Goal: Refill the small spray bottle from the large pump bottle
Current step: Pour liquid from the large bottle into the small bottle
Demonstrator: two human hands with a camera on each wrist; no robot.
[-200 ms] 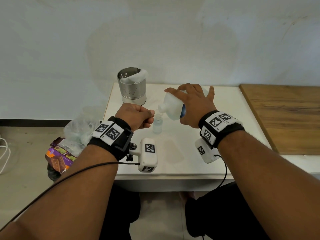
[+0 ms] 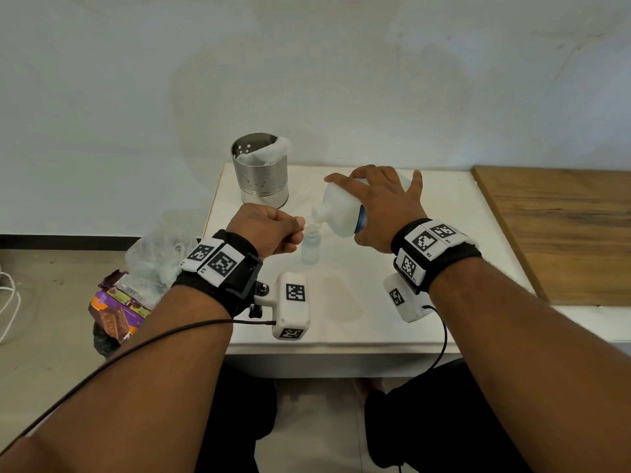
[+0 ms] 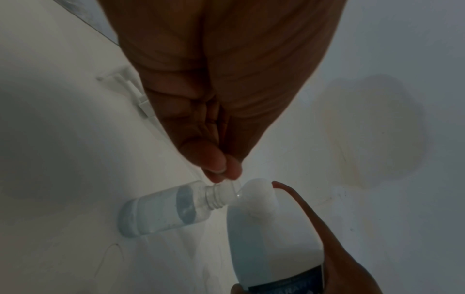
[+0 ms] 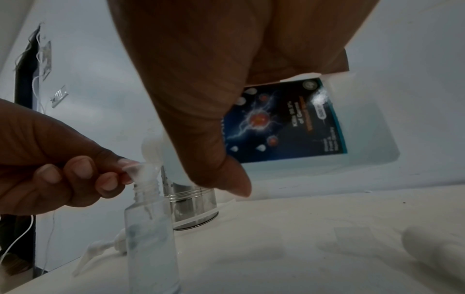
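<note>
The small clear spray bottle [image 2: 310, 249] [image 3: 166, 208] [image 4: 151, 234] stands upright and uncapped on the white table [image 2: 375, 295], partly filled. A small clear funnel [image 4: 142, 172] [image 3: 230, 189] sits in its neck, pinched by my left hand [image 2: 273, 230] [image 3: 221, 169] [image 4: 50, 165]. My right hand [image 2: 382, 206] [image 4: 201, 119] grips the large white bottle [image 2: 341, 213] [image 3: 264, 238] [image 4: 314, 127], tilted with its open mouth over the funnel. Its removed pump head [image 4: 100, 248] [image 3: 133, 91] lies on the table behind the small bottle.
A perforated steel cup [image 2: 260, 170] with white tissue stands at the table's back left. A wooden board [image 2: 563, 233] adjoins the table on the right. A plastic bag [image 2: 157, 254] and snack packets [image 2: 117, 312] sit on the floor to the left.
</note>
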